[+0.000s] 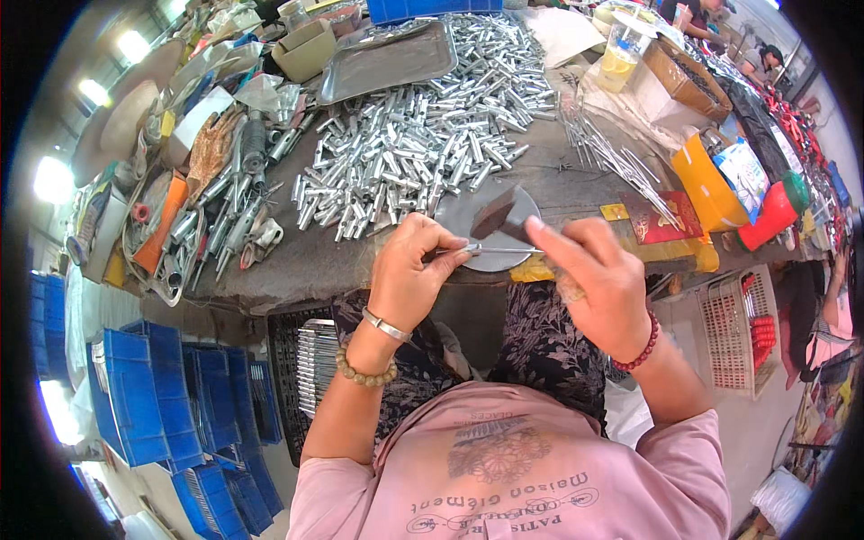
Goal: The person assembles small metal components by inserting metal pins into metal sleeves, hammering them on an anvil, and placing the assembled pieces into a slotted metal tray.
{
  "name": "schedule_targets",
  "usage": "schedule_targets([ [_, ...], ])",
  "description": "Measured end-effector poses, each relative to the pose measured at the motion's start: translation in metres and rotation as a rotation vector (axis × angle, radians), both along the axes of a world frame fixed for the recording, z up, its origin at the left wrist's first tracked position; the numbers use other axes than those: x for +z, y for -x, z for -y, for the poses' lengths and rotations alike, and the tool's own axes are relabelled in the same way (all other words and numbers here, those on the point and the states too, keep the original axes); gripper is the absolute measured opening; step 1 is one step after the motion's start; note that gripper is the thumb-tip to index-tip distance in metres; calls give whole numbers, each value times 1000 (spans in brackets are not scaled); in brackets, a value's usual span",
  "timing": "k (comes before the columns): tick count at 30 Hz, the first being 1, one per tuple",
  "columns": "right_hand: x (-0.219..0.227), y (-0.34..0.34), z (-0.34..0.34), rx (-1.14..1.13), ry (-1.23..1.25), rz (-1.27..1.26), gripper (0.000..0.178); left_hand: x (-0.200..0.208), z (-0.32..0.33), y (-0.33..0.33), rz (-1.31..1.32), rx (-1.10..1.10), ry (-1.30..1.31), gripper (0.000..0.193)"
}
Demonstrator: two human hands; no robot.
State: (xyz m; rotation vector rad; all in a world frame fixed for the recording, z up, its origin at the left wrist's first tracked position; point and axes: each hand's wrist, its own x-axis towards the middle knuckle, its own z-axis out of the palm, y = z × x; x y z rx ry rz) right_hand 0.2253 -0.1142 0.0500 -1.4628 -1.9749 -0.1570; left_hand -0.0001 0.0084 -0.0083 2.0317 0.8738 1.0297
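My left hand [417,274] pinches one end of a thin metal rod [508,249] between thumb and fingertips, with a small silver fitting at that end. The rod lies level across a round grey metal plate [459,212] at the bench's front edge. My right hand [596,279] is closed round a hammer [497,216]. Its dark, brownish head is slightly blurred and hangs just above the plate and rod. Most of the handle is hidden in my fingers. Right behind the plate lies a big heap of short silver metal tubes [414,135].
Thin rods [621,162] lie to the right, near a red packet [666,216] and a yellow container [711,189]. A metal tray [391,58] rests behind the heap. Tools and a stained glove [214,144] crowd the left. Blue bins [144,396] and a basket [733,333] stand below.
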Motion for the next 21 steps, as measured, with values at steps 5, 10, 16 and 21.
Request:
schedule_targets([
  [5,-2,-1,-2,-25,2,30,56,1,-1,-1,8,-7,40,13],
  [10,1,6,5,-31,-86,-10,55,1,0,-1,20,-19,30,13],
  [16,-7,6,1,-25,42,23,57,2,1,-1,31,-13,106,13],
  [21,1,-1,-13,-34,40,-204,61,1,0,-2,22,-12,53,12],
])
